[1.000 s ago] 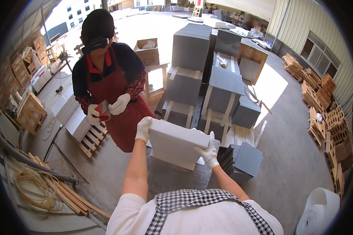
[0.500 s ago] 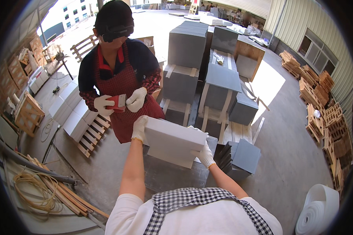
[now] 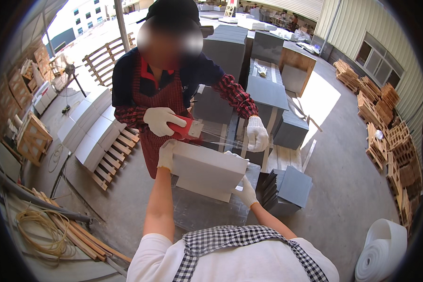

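A white box-shaped package (image 3: 207, 169) stands on a grey-topped worktable (image 3: 207, 211) in front of me, one white flap hanging down its near side. At its left end my gloved left hand (image 3: 166, 155) is closed around the edge. My gloved right hand (image 3: 246, 191) grips the right end, thumb on the near face and fingers partly hidden behind. Across the table a co-worker in a red checked apron (image 3: 152, 141) holds a red tape dispenser (image 3: 189, 128) in one gloved hand. Their other gloved hand (image 3: 257, 135) pulls out a strip of clear tape (image 3: 223, 139) above the package's far side.
Stacks of grey slabs (image 3: 268, 96) stand beyond the table, with a smaller stack (image 3: 293, 188) close on its right. White boxes (image 3: 91, 141) lie on a wooden pallet at left. A foam roll (image 3: 378, 254) sits lower right; pallets (image 3: 380, 141) line the right wall.
The co-worker has leaned in and moved right, raising the tape dispenser toward the package and drawing tape out to the right. My hands and the package have stayed nearly still.
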{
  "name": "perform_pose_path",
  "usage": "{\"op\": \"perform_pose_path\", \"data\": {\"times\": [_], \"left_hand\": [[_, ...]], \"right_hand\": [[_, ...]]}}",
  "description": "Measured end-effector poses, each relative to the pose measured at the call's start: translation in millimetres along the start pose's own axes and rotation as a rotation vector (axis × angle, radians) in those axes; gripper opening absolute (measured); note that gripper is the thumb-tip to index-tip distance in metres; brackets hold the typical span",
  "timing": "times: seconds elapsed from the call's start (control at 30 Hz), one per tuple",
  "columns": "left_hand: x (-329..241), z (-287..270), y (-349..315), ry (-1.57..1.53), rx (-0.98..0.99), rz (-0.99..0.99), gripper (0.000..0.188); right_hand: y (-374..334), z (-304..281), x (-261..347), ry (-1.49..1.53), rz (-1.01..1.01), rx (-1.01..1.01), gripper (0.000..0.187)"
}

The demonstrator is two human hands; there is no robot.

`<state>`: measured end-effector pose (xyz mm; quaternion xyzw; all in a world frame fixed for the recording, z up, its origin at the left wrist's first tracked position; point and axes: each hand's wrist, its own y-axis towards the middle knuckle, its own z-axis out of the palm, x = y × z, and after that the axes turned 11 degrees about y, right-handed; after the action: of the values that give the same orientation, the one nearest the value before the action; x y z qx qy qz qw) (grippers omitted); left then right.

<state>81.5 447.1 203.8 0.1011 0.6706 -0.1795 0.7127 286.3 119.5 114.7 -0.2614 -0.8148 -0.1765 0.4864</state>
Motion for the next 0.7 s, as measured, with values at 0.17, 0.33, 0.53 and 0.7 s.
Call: {"op": "perform_pose_path", "data": {"times": [0.17, 0.33, 0.53, 0.7], "left_hand": [[-7.3, 0.9, -6.8, 0.046, 0.058, 0.077, 0.043], [1.5, -9.2, -0.3, 0.004, 0.082, 0.089, 0.042], [9.6, -4.4, 5.7, -0.051, 0.08, 0.082, 0.04], [13.5, -5.3, 10.5, -0.048, 0.065, 0.079, 0.044]], "right_hand": [[-15.1, 8.3, -25.7, -0.12, 0.182, 0.011, 0.088], [-27.0, -7.4, 8.7, -0.129, 0.332, 0.097, 0.081], [-33.6, -6.8, -20.2, -0.158, 0.249, 0.004, 0.067], [-28.2, -1.6, -34.2, -0.138, 0.301, 0.029, 0.083]]}}
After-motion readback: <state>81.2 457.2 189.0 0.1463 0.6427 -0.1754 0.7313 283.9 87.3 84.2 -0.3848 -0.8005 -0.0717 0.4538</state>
